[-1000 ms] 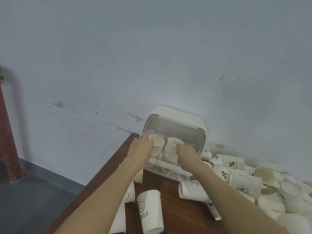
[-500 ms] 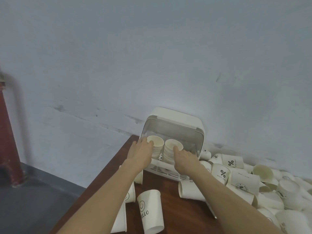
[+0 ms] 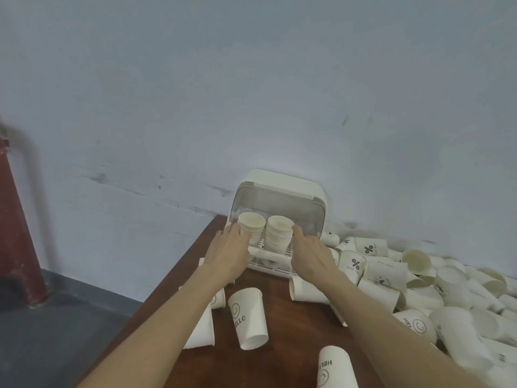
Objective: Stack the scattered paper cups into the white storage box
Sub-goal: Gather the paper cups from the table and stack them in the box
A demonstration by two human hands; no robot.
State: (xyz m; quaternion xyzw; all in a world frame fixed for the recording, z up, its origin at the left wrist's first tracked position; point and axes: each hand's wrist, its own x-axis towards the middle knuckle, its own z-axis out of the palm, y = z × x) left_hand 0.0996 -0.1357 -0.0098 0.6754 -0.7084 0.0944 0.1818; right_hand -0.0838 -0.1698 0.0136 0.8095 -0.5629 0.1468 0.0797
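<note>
Both hands have eased apart: left hand (image 3: 228, 249) fingers rest straight against the left cup stack (image 3: 251, 228), right hand (image 3: 309, 254) touches the right stack (image 3: 279, 232), both seated inside the white storage box (image 3: 282, 191). Loose cups (image 3: 419, 275) wait rightward on the table (image 3: 293, 326).

A single head-worn wide-angle view looks forward and down from above the table (image 3: 293, 326), facing the wall (image 3: 251, 93). The box (image 3: 282, 189) sits mid-frame, near; both forearms enter from the bottom edge. Floor fills the lower left.

Brown table (image 3: 291, 340), pale wall (image 3: 251, 93), red post (image 3: 16, 219)
</note>
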